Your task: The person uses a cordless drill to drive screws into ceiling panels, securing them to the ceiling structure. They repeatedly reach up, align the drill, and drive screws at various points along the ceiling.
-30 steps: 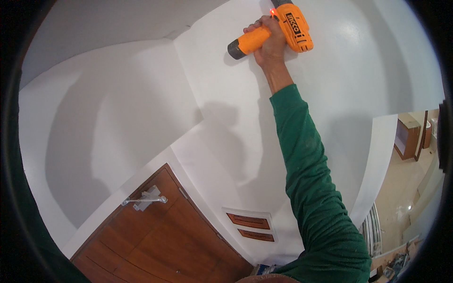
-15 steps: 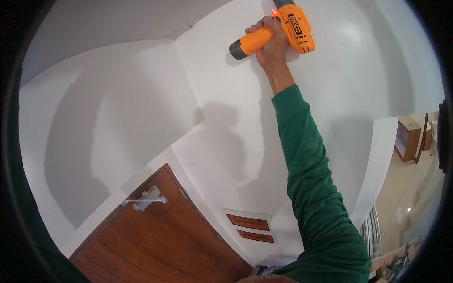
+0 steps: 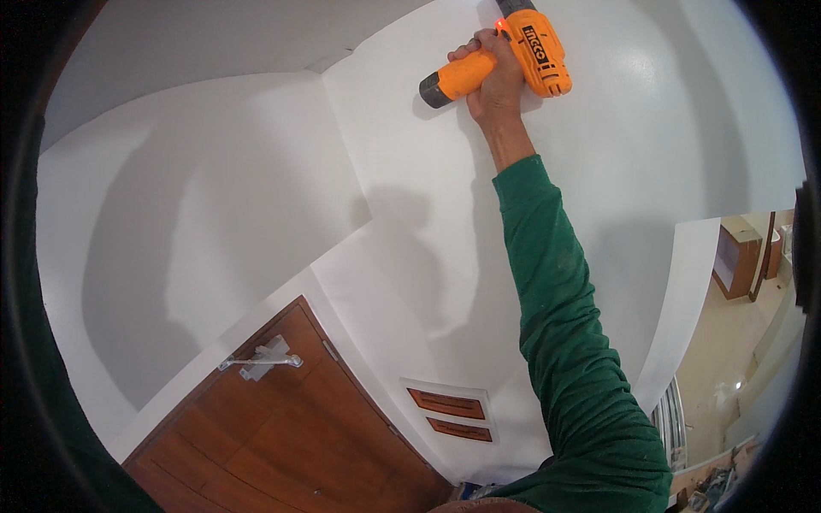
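Cordless drill (image 3: pixel 539 51), orange with a dark nose, is up at the white wall (image 3: pixel 599 128) near the top of the view, held in the right hand (image 3: pixel 500 81). That hand's fingers are wrapped closely around the handle (image 3: pixel 469 73), and the black base (image 3: pixel 434 90) sticks out to the left of the fist. A small red light (image 3: pixel 499 25) glows just beside the fingers. Raising the drill to the wall appears done. Its nose runs out past the top edge, so whether anything has been bored or driven, and how much is left, cannot be told; no hole or fastener can be made out on the wall around the hand.

From the grip, the bare wrist runs down into a green sleeve (image 3: pixel 556 274); the arm reaches high, nearly straight, angling up and to the left from the lower right. The left hand is out of view. Farther out, well below the drill, are two brown panels on a pale plate (image 3: pixel 481 410) and a brown wooden door (image 3: pixel 282 419) with a metal closer (image 3: pixel 267 359).
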Demonstrator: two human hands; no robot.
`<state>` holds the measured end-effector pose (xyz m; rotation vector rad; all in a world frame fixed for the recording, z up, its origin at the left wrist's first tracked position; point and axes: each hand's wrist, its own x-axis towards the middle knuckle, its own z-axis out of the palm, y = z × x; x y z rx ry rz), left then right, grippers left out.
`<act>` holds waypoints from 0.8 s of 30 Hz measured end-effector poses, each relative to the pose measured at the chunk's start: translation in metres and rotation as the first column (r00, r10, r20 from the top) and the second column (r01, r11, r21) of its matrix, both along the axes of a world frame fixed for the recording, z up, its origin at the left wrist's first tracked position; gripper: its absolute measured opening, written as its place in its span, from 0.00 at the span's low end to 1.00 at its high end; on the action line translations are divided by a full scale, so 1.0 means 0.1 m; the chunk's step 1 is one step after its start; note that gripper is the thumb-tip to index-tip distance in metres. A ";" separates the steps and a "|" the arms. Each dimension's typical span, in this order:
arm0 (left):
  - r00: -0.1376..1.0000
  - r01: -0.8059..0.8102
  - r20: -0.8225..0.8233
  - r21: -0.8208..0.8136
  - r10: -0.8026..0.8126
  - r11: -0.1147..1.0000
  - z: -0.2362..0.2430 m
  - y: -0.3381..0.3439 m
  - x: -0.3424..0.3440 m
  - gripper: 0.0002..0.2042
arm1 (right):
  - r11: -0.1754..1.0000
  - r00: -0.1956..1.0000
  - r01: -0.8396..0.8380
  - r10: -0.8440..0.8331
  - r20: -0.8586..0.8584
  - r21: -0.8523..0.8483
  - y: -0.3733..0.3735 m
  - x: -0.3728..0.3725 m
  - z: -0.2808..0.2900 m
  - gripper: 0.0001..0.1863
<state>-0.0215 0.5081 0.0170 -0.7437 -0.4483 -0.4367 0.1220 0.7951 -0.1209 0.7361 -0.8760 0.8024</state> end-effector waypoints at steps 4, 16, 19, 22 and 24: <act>1.000 0.008 0.007 -0.009 -0.008 1.000 -0.02 0.01 -0.02 0.32 | 0.999 0.999 0.042 -0.042 0.005 -0.018 -0.04 0.01 -0.01 0.11; 1.000 0.020 0.016 -0.023 -0.020 1.000 -0.03 0.09 -0.05 0.32 | 1.000 1.000 0.009 -0.009 -0.007 0.026 0.01 -0.01 -0.01 0.06; 1.000 0.021 0.014 -0.031 -0.021 0.999 -0.04 0.10 -0.05 0.32 | 1.000 1.000 -0.010 0.010 0.000 0.016 0.03 -0.01 -0.01 0.06; 1.000 0.023 0.016 -0.035 -0.022 0.999 -0.05 0.10 -0.06 0.32 | 1.000 1.000 -0.004 0.004 0.001 0.007 0.03 -0.01 -0.01 0.06; 1.000 0.020 0.016 -0.037 -0.019 0.999 -0.07 0.14 -0.07 0.32 | 1.000 1.000 0.003 -0.003 -0.001 0.020 0.02 -0.02 -0.01 0.06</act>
